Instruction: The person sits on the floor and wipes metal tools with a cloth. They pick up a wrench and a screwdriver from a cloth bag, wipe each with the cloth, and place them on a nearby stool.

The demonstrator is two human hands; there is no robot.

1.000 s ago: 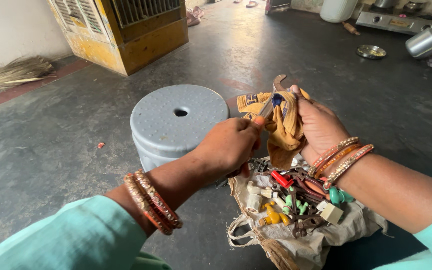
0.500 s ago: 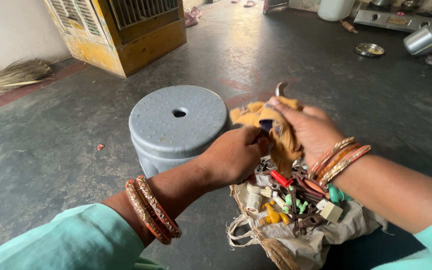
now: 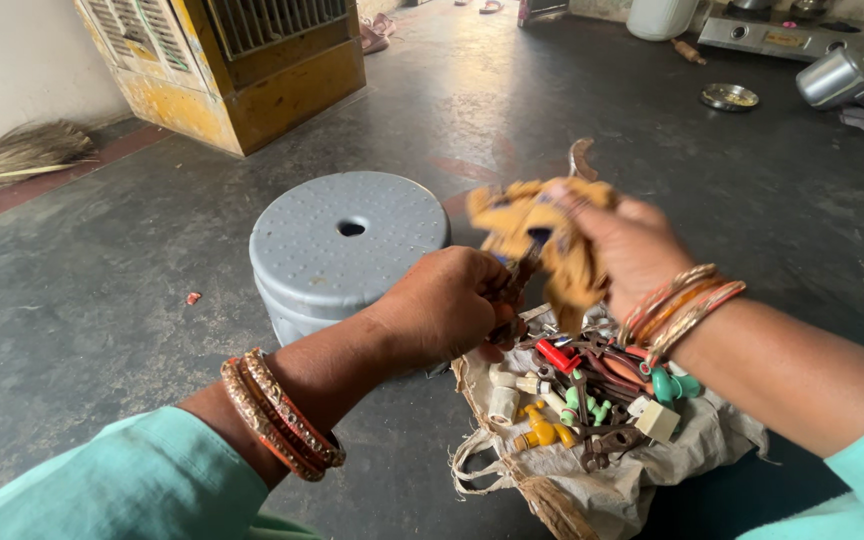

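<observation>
1. Hands at work over an opened sack of small hardware on a grey concrete floor: the right hand is clenched around a crumpled yellow cloth, while the left hand closes its fingers on a dark, slim metal tool that pokes out of the cloth's lower folds.

2. The cloth is held up in the air, above the sack's far edge and just beside the stool, blurred by motion; it appears bunched around the tool so that the piece can be rubbed or drawn through it, though the tool's exact kind cannot be told.

3. A curved metal end shows above the cloth, seemingly another part held within the same bundle.

4. The cloth sack lies spread flat on the floor under both wrists, its mouth folded back so the contents lie in reach: a red-handled piece, a yellow fitting, green plastic parts and white connectors.

5. A grey plastic stool stands touching the sack's left edge, top bare but for its centre hole.

6. Bangles ring both wrists below teal sleeves.

7. Toward the floor's far edges stand a yellow cabinet, a broom and steel vessels.
</observation>
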